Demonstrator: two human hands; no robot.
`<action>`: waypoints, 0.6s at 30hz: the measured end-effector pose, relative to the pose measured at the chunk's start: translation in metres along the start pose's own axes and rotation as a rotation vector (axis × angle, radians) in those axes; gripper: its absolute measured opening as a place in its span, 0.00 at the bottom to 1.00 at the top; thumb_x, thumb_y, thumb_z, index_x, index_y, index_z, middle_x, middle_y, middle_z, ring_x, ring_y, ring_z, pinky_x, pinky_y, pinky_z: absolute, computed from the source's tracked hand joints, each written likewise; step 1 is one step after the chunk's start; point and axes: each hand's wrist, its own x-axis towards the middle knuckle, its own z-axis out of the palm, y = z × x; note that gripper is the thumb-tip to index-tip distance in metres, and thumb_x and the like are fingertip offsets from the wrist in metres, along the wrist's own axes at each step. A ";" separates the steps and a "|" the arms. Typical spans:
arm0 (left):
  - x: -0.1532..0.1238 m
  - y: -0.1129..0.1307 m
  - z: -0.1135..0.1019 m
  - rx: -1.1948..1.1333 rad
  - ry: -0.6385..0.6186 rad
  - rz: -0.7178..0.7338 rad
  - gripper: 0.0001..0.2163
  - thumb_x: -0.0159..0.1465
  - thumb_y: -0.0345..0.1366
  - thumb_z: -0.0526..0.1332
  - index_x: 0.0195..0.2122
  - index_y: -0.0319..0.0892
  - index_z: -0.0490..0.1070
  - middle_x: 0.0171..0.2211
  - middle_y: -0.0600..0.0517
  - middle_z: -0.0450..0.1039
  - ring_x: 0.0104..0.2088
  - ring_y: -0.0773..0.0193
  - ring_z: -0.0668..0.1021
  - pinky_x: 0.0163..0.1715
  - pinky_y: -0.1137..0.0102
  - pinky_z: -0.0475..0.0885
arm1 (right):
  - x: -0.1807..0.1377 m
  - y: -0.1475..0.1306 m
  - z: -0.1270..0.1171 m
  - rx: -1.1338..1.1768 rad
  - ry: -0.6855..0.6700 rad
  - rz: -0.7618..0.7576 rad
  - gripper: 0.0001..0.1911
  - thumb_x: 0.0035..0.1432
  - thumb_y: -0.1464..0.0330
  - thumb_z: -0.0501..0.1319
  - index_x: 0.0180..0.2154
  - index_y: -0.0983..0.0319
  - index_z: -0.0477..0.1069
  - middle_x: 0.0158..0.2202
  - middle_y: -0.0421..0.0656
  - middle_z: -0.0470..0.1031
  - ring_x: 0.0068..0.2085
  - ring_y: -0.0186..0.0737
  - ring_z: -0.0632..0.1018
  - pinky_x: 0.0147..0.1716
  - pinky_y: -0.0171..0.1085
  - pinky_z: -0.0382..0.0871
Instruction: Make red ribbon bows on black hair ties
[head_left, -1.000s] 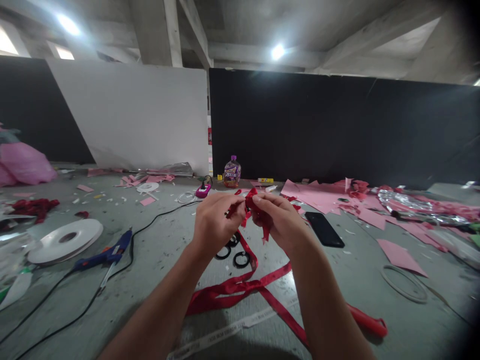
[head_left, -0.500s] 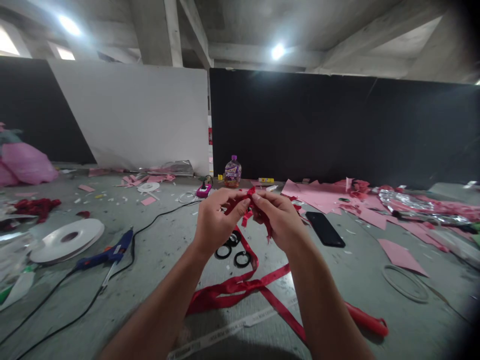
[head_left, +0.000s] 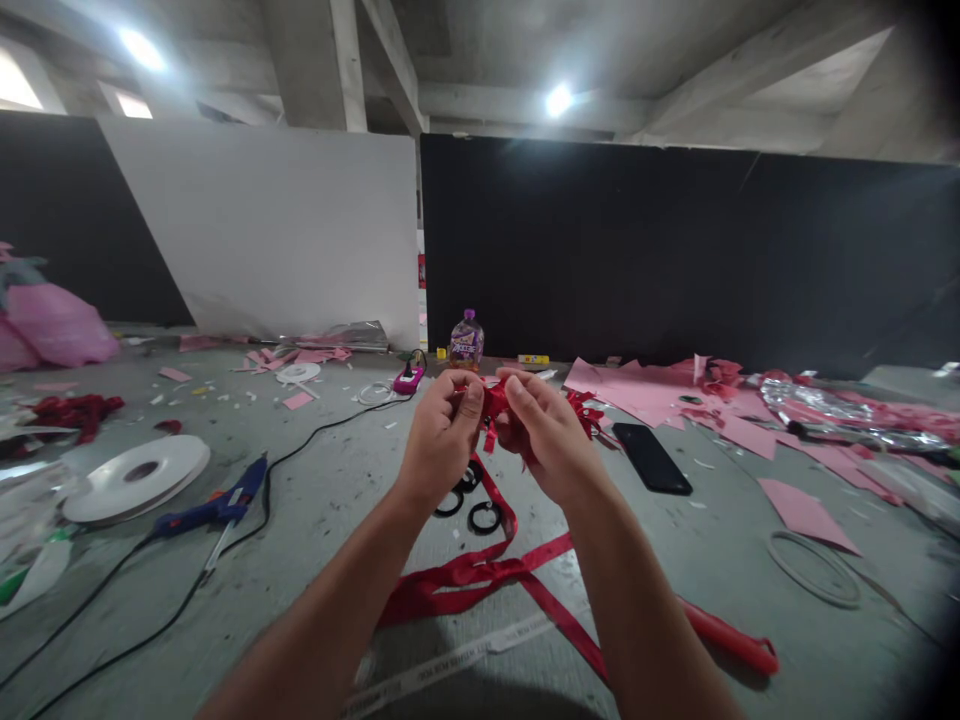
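Observation:
Between my two hands is a small bunched piece of red ribbon (head_left: 495,401), held up over the table. My left hand (head_left: 442,435) pinches its left side with thumb and fingers. My right hand (head_left: 551,430) is closed on its right side and hides part of it. Under the hands lies a pair of scissors with black handle rings (head_left: 485,517), blades hidden. A long red ribbon (head_left: 465,585) lies loosely crossed between my forearms. Nearer me runs a white printed ribbon (head_left: 457,660).
At left lie a white spool (head_left: 139,480) and a blue glue gun (head_left: 217,505) with a black cord. A bottle (head_left: 466,342) stands at the back. To the right are a black phone (head_left: 651,458), pink paper sheets (head_left: 630,390) and a red stick-like object (head_left: 731,637).
My hands have drawn slightly apart, with more of the red ribbon showing between the fingertips. The right hand has turned a little. Things on the table stay put.

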 end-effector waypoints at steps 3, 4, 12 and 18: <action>0.000 -0.001 -0.001 0.000 0.028 0.001 0.14 0.64 0.51 0.61 0.37 0.44 0.70 0.19 0.60 0.58 0.16 0.74 0.59 0.15 0.76 0.54 | 0.000 -0.001 -0.001 -0.032 -0.043 -0.032 0.17 0.50 0.55 0.70 0.34 0.62 0.75 0.23 0.36 0.66 0.23 0.29 0.65 0.19 0.32 0.54; 0.000 -0.001 -0.001 -0.018 0.041 -0.005 0.15 0.64 0.52 0.60 0.38 0.44 0.71 0.19 0.60 0.58 0.16 0.73 0.59 0.15 0.76 0.54 | 0.000 0.000 -0.001 -0.040 -0.033 -0.058 0.16 0.50 0.57 0.70 0.31 0.62 0.75 0.22 0.36 0.67 0.22 0.29 0.65 0.19 0.32 0.53; -0.004 0.002 0.002 -0.120 -0.049 -0.063 0.17 0.62 0.50 0.63 0.43 0.41 0.75 0.17 0.61 0.55 0.15 0.76 0.55 0.14 0.77 0.49 | 0.002 0.002 -0.005 -0.041 0.052 -0.146 0.12 0.51 0.60 0.70 0.30 0.62 0.79 0.21 0.37 0.70 0.21 0.28 0.66 0.19 0.31 0.56; -0.005 0.004 0.002 -0.036 0.120 0.004 0.14 0.58 0.45 0.68 0.38 0.40 0.77 0.18 0.58 0.66 0.16 0.74 0.65 0.16 0.75 0.59 | -0.001 0.001 0.001 -0.084 0.104 -0.172 0.13 0.50 0.59 0.71 0.31 0.62 0.79 0.21 0.39 0.73 0.20 0.30 0.69 0.17 0.31 0.59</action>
